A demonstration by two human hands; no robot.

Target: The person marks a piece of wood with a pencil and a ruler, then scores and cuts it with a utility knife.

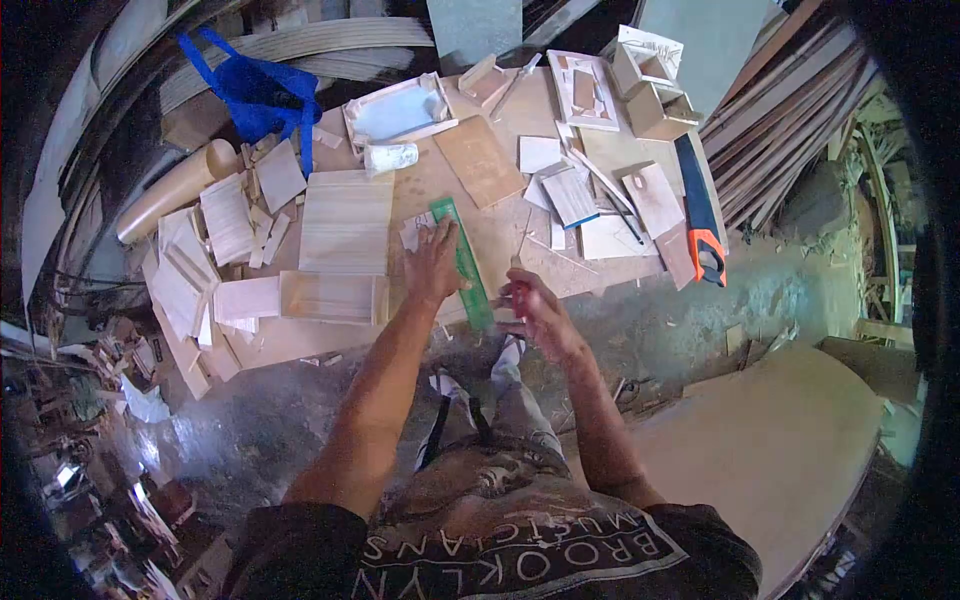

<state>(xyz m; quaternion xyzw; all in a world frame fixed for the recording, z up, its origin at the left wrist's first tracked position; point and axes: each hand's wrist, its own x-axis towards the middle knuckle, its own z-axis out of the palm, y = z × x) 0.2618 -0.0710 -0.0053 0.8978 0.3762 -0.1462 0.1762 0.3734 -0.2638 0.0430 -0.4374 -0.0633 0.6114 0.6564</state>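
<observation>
My left hand (430,265) lies with fingers stretched over a green ruler (470,262) and a small pale piece with markings (413,230), pressing them to the table. The ruler slants toward me, its near end at the table's front edge. My right hand (548,322) is closed around a slim red-handled tool (520,296), just right of the ruler's near end. Its pale upper end points away from me; the kind of tool I cannot tell. A brown flat board (479,161) lies beyond the ruler.
A handsaw with an orange handle (707,258) lies at the table's right edge. Wooden boxes (335,298) and stacked panels (345,215) fill the left. A white cup-like container (390,158) stands behind. A large curved board (740,450) is at lower right.
</observation>
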